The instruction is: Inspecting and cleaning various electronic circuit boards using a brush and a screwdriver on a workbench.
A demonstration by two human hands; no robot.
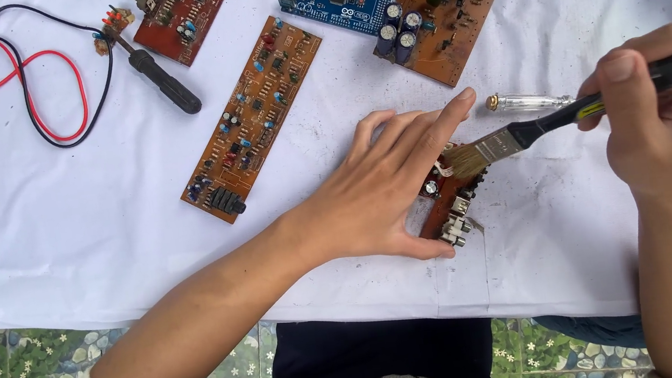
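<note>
On the white cloth-covered table [60, 240], the left hand [391, 186] is lying flat, fingers spread, pinning down a small brown circuit board [447, 205], while the right hand [665, 119] is gripping a black-handled paintbrush [518, 137], bristles touching the board's top edge. Judging by this, dusting is underway; further strokes are calling for light pressure.

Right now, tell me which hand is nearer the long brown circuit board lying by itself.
Left. The left hand lies just right of the long brown circuit board, not touching it. The right hand, holding a paintbrush, is much farther right.
</note>
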